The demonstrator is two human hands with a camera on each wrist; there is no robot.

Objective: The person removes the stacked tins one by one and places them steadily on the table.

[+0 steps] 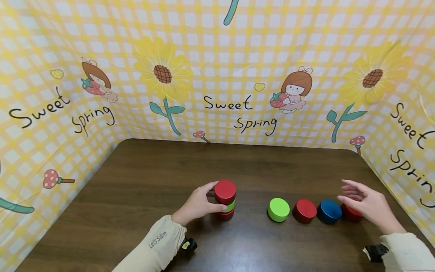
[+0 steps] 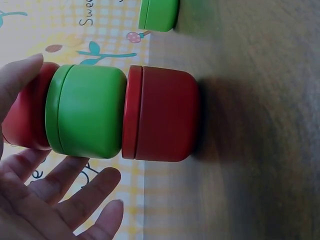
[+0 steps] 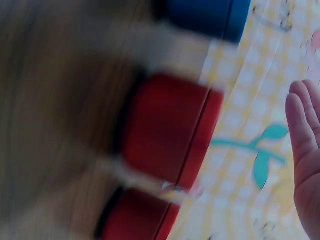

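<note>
Three lidded round tins stand in a column on the table, a red tin (image 2: pixel 162 114) at the bottom, a green tin (image 2: pixel 90 111) in the middle and a red tin (image 1: pixel 225 191) on top. My left hand (image 1: pixel 200 204) holds the top red tin, thumb on one side and fingers on the other, low near the green one. My right hand (image 1: pixel 370 206) is raised over the right end of a row of tins, fingers extended and holding nothing. It partly hides a red tin (image 3: pixel 170 131) there; another red tin (image 3: pixel 137 217) shows beyond it in the right wrist view.
Along the row, a green tin (image 1: pixel 278 210), a red tin (image 1: pixel 305 211) and a blue tin (image 1: pixel 329 212) stand to the right of the column. A yellow checked cloth (image 1: pixel 221 56) walls in the brown table (image 1: pixel 163 162) at the back and both sides.
</note>
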